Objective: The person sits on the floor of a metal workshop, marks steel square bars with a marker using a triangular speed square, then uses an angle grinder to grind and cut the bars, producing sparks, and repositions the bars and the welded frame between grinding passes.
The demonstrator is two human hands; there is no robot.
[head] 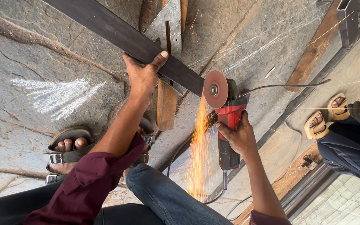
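One left hand [143, 77] clamps one dark steel bar [121, 35]; the right hand's [239, 137] grip is closed around one red grinder [229, 121].

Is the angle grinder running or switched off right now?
Running: the angle grinder throws orange sparks where its disc meets the dark metal bar.

No packages, labels, signs or screens.

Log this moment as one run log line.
left hand pressing dark steel bar | right hand holding red angle grinder | disc at bar end | sparks falling
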